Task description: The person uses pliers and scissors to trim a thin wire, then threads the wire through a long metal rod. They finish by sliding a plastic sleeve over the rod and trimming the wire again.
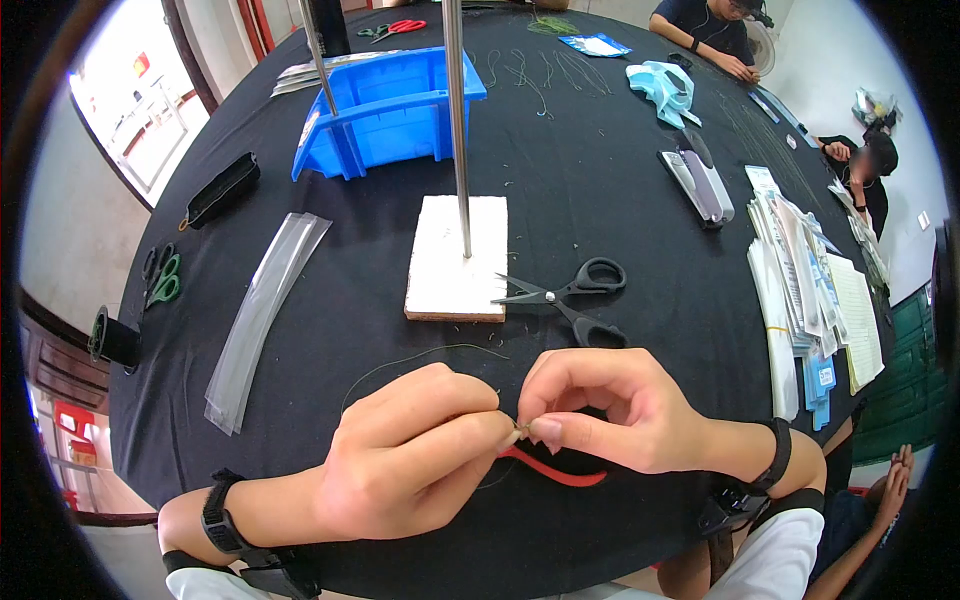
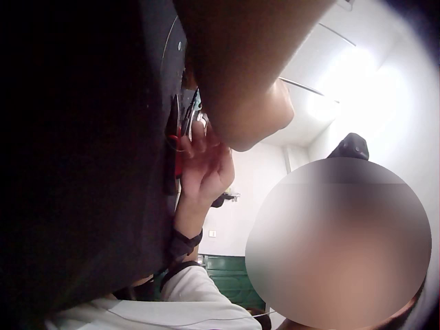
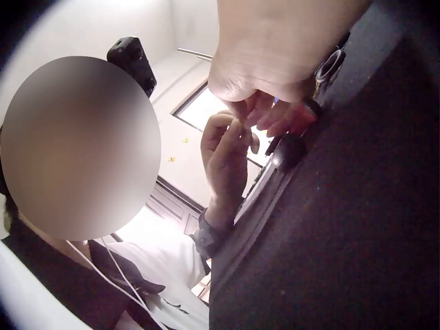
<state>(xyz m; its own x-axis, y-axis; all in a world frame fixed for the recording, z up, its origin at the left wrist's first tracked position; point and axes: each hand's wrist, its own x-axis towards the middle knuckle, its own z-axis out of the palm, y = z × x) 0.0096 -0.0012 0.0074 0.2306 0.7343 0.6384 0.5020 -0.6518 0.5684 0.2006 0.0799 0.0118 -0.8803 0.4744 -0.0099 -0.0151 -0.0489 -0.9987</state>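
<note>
A round table [image 1: 600, 200] draped in black cloth is spreading out beyond both hands. Far beyond the hands, a blue plastic bin [image 1: 385, 110] is sitting open toward the person. Off to the right of the right hand, a stack of papers and packets [image 1: 810, 290] is lying near the table's edge. Directly beyond the hands, a white block [image 1: 455, 258] is carrying an upright metal rod [image 1: 457, 120]. To the left of the left hand, a long clear plastic sleeve [image 1: 262, 310] is lying at a slant. Just beyond the right hand, black-handled scissors [image 1: 570, 295] are resting beside the block, their blades touching its corner.

The left hand [image 1: 410, 455] and the right hand [image 1: 610, 410] are meeting at the near edge of the table, fingertips touching. Both are pinching a thin dark thread [image 1: 420, 356] between thumb and forefinger; the thread is curving away from the pinch over the cloth beyond the left hand. What exactly sits at the pinch is too small to tell. Under the hands, a red strip [image 1: 555, 473] is lying on the cloth, partly hidden by the right hand.
</note>
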